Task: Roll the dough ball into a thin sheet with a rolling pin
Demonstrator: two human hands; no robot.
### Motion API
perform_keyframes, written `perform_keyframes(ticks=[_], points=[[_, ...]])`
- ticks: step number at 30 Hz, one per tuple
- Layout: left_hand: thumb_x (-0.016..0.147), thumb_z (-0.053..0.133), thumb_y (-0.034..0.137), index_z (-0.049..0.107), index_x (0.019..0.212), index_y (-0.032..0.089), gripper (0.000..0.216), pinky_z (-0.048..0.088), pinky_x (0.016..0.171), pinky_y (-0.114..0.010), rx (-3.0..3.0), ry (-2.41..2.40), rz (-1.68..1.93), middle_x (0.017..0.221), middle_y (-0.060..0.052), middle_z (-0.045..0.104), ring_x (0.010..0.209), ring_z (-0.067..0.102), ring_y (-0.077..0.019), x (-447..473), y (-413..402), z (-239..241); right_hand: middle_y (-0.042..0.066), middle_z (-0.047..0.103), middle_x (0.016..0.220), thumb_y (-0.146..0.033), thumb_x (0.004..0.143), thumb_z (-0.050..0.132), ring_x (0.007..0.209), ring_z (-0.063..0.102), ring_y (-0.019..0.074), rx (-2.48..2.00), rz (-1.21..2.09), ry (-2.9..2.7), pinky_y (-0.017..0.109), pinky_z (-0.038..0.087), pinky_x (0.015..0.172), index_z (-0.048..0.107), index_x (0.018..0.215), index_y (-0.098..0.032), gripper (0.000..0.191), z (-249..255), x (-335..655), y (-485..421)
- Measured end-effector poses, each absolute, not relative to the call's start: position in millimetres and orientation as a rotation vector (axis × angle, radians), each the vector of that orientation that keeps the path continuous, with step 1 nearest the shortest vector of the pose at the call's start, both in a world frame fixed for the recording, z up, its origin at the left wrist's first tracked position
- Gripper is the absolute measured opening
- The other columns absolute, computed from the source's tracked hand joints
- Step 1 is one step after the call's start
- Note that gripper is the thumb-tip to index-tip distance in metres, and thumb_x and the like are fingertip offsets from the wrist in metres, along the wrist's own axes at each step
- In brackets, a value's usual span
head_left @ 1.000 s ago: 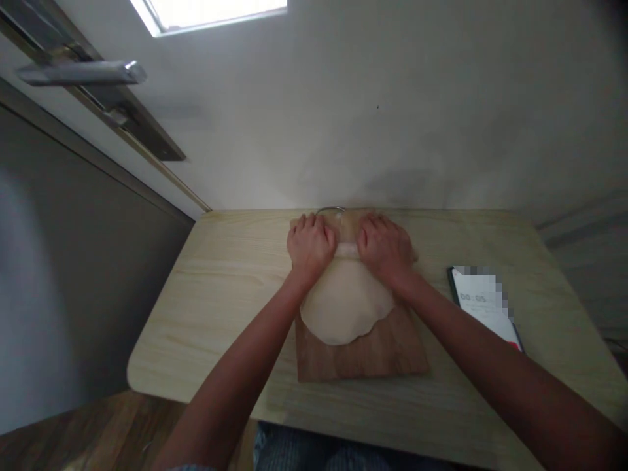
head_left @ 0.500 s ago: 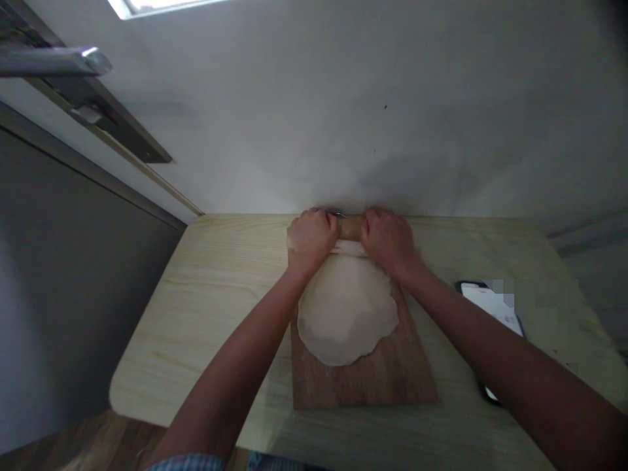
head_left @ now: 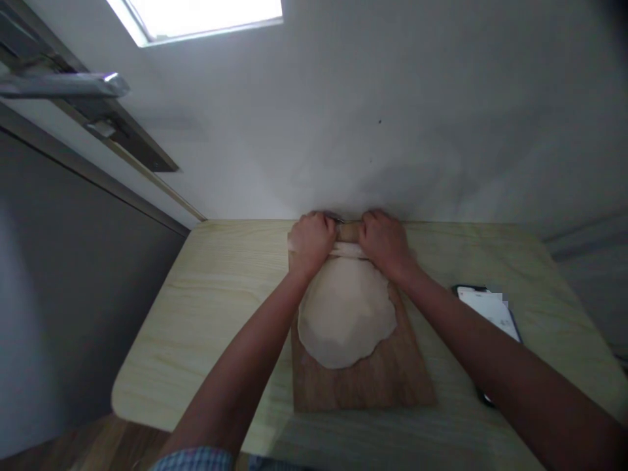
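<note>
A thin, roughly round sheet of dough (head_left: 346, 314) lies on a brown wooden board (head_left: 363, 389). Its near edge is wavy, and its far side is bunched into a ridge (head_left: 349, 250) between my wrists. My left hand (head_left: 313, 241) and my right hand (head_left: 385, 241) are closed side by side at the board's far end, knuckles up. Between them shows a short tan stretch of what looks like a rolling pin (head_left: 349, 232); my fingers hide its ends. A small metal piece (head_left: 335, 217) peeks out behind my left hand.
The pale wooden table (head_left: 220, 307) has a rounded left corner and meets a white wall (head_left: 318, 118) just beyond my hands. A phone (head_left: 490, 311) lies on the right, partly under my right forearm. A metal door handle (head_left: 63, 85) juts in at upper left.
The view has tilted up slightly, so more of the bright window shows. Both hands stay closed at the board's far end, and the dough looks nearly the same.
</note>
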State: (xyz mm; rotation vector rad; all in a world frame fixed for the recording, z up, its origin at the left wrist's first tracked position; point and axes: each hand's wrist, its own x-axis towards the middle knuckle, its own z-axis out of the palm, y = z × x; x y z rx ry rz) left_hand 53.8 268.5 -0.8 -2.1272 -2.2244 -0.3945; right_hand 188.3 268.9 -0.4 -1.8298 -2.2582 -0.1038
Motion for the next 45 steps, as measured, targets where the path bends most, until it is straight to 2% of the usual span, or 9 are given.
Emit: perform_keyframes(ticks=[3,9,12,15,18,22,30,36,45], points=[[0.085,0.022,0.030,0.061,0.088,0.015,0.042,0.038,0.072,-0.033,-2.136,-2.245,-0.357,0.089,-0.011,0.063,0.083,0.057,-0.0219,55,259,2,0.013,0.061,0.090,-0.020,0.081,0.029,0.085,0.053,0.0221,-1.857,-0.075,-2.234,0.033,0.035,0.076,0.058,0.089,-0.010,0.032,0,187,258],[0.084,0.025,0.026,0.060,0.092,0.014,0.038,0.032,0.084,-0.038,-2.127,-2.171,-0.353,0.094,-0.011,0.062,0.095,0.053,-0.0227,54,231,2,0.016,0.048,0.121,-0.023,0.083,0.029,0.113,0.038,0.0259,-1.850,-0.151,-2.188,0.038,0.029,0.089,0.058,0.099,-0.008,0.036,-4,182,229],[0.083,0.028,0.025,0.058,0.100,0.015,0.036,0.026,0.092,-0.041,-2.099,-2.102,-0.414,0.113,-0.010,0.055,0.116,0.038,-0.0249,52,214,-1,0.018,0.050,0.119,-0.023,0.085,0.026,0.111,0.041,0.0244,-1.806,-0.179,-2.220,0.037,0.030,0.087,0.059,0.096,-0.007,0.038,-6,180,214],[0.084,0.027,0.026,0.054,0.107,0.016,0.037,0.022,0.096,-0.043,-2.093,-2.109,-0.429,0.126,-0.009,0.045,0.123,0.026,-0.0255,51,198,-3,0.017,0.058,0.106,-0.023,0.085,0.025,0.100,0.048,0.0222,-1.750,-0.186,-2.258,0.039,0.028,0.089,0.059,0.095,-0.008,0.039,-7,180,200],[0.085,0.026,0.027,0.052,0.110,0.016,0.038,0.019,0.099,-0.045,-2.095,-2.124,-0.420,0.131,-0.008,0.039,0.125,0.024,-0.0246,49,183,-4,0.015,0.060,0.103,-0.024,0.085,0.027,0.100,0.049,0.0218,-1.713,-0.192,-2.254,0.041,0.022,0.094,0.057,0.102,-0.008,0.038,-9,181,187],[0.086,0.023,0.027,0.049,0.112,0.015,0.039,0.018,0.099,-0.047,-2.115,-2.117,-0.398,0.134,-0.009,0.034,0.125,0.024,-0.0231,46,166,-4,0.016,0.053,0.117,-0.025,0.086,0.028,0.111,0.042,0.0231,-1.675,-0.225,-2.238,0.045,0.017,0.096,0.050,0.114,-0.008,0.040,-13,181,170],[0.086,0.027,0.034,0.048,0.110,0.000,0.047,0.024,0.098,-0.036,-2.192,-1.988,-0.350,0.122,-0.021,0.046,0.113,0.042,-0.0241,40,148,-2,0.013,0.047,0.124,-0.024,0.085,0.031,0.114,0.040,0.0217,-1.595,-0.236,-2.227,0.041,0.022,0.096,0.050,0.115,-0.010,0.038,-15,185,152],[0.086,0.026,0.032,0.056,0.098,0.003,0.043,0.030,0.092,-0.036,-2.219,-1.986,-0.337,0.110,-0.020,0.054,0.102,0.050,-0.0229,39,160,-1,0.012,0.054,0.117,-0.027,0.085,0.030,0.112,0.042,0.0218,-1.600,-0.208,-2.211,0.041,0.021,0.097,0.052,0.112,-0.009,0.040,-17,185,166],[0.087,0.023,0.032,0.048,0.112,0.012,0.041,0.025,0.095,-0.039,-2.137,-2.031,-0.424,0.120,-0.013,0.049,0.116,0.036,-0.0245,45,194,-6,0.012,0.055,0.115,-0.026,0.085,0.027,0.112,0.042,0.0236,-1.710,-0.156,-2.225,0.043,0.024,0.092,0.053,0.111,-0.013,0.039,-11,179,202]])
